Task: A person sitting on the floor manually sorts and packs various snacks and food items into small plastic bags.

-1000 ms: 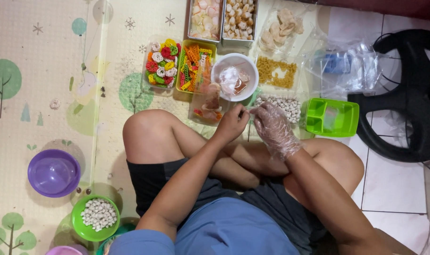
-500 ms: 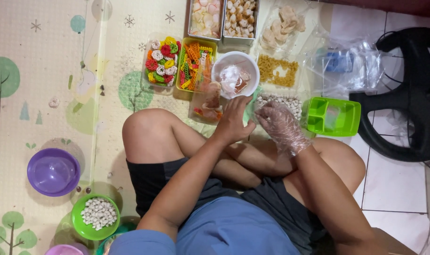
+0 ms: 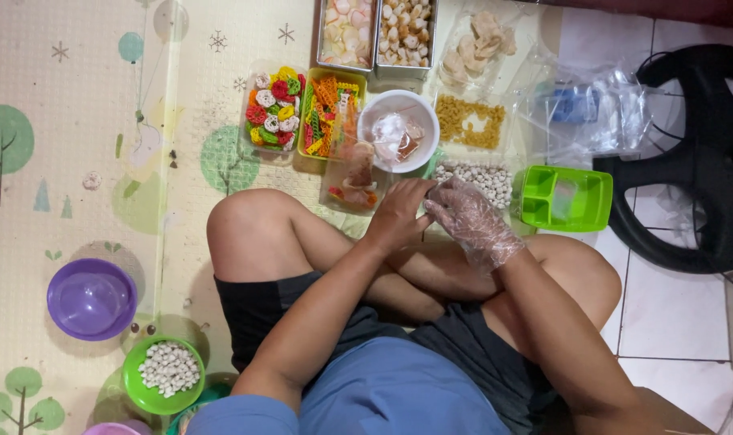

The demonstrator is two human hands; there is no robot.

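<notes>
1. Clear plastic glove (image 3: 475, 221): thin, crinkled, worn over the right hand, touching the left hand (image 3: 398, 213).
2. Clear snack bag (image 3: 352, 177): holds mixed crackers, lies just beyond the left hand.

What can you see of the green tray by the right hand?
The green tray is bright lime, plastic by its look, roughly rectangular with rounded corners and split into several compartments. It lies flat on the floor at the mat's right edge, beside a bag of small pale pieces and next to a black chair base. A bit of clear plastic lies in its large compartment. Neither hand touches it.
</notes>
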